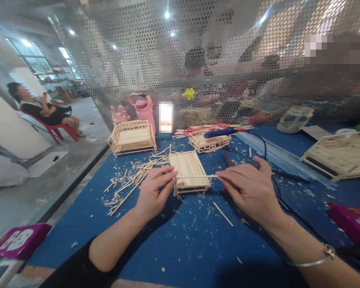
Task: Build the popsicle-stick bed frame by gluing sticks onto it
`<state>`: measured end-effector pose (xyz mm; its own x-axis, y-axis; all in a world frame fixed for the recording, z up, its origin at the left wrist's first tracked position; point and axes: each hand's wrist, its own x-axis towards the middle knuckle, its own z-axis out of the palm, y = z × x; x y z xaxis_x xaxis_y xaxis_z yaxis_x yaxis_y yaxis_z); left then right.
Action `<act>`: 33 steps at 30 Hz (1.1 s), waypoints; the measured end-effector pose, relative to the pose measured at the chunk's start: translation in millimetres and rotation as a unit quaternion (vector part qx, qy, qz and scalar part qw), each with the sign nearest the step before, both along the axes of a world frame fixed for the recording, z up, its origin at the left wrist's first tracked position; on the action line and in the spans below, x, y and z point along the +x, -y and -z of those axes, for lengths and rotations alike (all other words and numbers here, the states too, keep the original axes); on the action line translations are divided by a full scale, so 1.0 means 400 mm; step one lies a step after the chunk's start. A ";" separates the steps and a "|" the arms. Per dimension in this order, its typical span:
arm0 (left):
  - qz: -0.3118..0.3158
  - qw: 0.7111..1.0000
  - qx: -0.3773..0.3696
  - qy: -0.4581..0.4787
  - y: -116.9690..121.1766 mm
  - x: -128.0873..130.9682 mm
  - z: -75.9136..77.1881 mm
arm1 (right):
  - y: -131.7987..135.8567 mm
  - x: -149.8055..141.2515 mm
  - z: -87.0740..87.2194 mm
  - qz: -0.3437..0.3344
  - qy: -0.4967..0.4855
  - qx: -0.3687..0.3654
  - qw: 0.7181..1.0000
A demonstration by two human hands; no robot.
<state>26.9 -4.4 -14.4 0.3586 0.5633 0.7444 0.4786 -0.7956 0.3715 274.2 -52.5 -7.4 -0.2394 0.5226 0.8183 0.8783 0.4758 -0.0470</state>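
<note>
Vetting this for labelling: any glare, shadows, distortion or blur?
Head view: white glare spots on or through grey perforated metal screen; head view: soft shadows on blue tabletop below bare left hand and bare right hand; head view: frame edges look stretched; head view: background soft, partly pixelated, thin pale wooden stick fairly clear.

Near-side access to the small stick frame (190, 163) passes over the tabletop (174, 248), across low scraps (163, 269) and one loose stick (223, 214). Leftward travel meets a stick pile (137, 177); rightward travel meets a black cable (285, 205). Rear passage is obstructed by the blue-handled tool (219, 132) (lying over another stick frame (209, 145)) and, farther back, the perforated screen (153, 52).
</note>
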 end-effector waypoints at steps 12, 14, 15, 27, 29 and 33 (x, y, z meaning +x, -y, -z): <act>-0.013 0.999 -0.039 0.009 0.003 -0.006 -0.002 | -0.004 0.010 0.012 -0.006 0.001 -0.004 1.000; -0.010 0.999 -0.039 0.008 0.004 -0.004 -0.002 | -0.005 0.011 0.012 -0.005 0.001 -0.002 1.000; -0.008 0.999 -0.039 0.006 0.004 -0.003 -0.003 | -0.005 0.011 0.013 -0.004 0.001 -0.003 1.000; 0.014 1.000 -0.022 -0.002 0.005 -0.004 -0.010 | -0.006 0.008 0.014 -0.010 -0.001 -0.005 1.000; 0.013 1.000 -0.019 -0.003 0.006 -0.004 -0.008 | -0.006 0.008 0.013 -0.011 -0.005 -0.003 1.000; 0.006 1.000 -0.020 0.002 0.002 -0.003 0.000 | -0.007 0.007 0.012 -0.014 0.002 -0.003 1.000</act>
